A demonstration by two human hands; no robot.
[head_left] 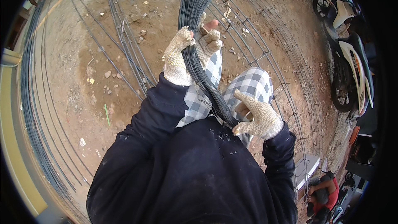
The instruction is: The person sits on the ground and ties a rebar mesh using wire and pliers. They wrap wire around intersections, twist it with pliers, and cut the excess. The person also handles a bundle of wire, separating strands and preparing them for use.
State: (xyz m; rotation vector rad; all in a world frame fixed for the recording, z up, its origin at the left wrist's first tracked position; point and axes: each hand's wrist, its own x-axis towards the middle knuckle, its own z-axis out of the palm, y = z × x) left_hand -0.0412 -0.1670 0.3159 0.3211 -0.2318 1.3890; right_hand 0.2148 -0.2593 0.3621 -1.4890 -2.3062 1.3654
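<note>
Fingers of the gloved left hand closed around the bundle of thin wires held over the lap, right hand pinching its lower end, no strand drawn out yet, rebar cage alongside.

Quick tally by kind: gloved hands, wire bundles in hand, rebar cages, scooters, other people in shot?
Gloved hands: 2 (left hand, right hand)
Wire bundle: 1, gripped by both hands
Rebar cage: 1 on the dirt
Scooter: 1 fully visible
Other person: 1
Total: 6
</note>
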